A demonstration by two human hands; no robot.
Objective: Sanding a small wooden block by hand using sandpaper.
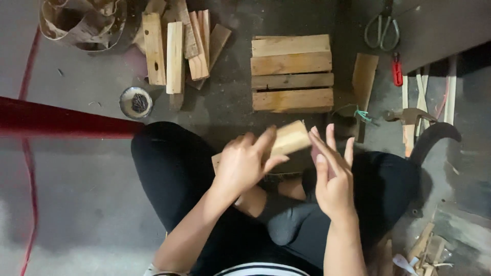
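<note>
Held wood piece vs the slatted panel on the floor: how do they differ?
The held wood piece is a single short block, tilted, gripped by the left hand; the slatted panel is four slats joined, lying flat, untouched. The right hand is open beside the block's end. Both are pale raw wood.

Pale, matt, rough-sawn wood block (286, 140); dull grey concrete floor (76, 204).

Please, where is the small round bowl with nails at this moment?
In the head view, the small round bowl sits on the floor at upper left, just below the loose pile of wooden pieces and above the person's left knee.
</note>
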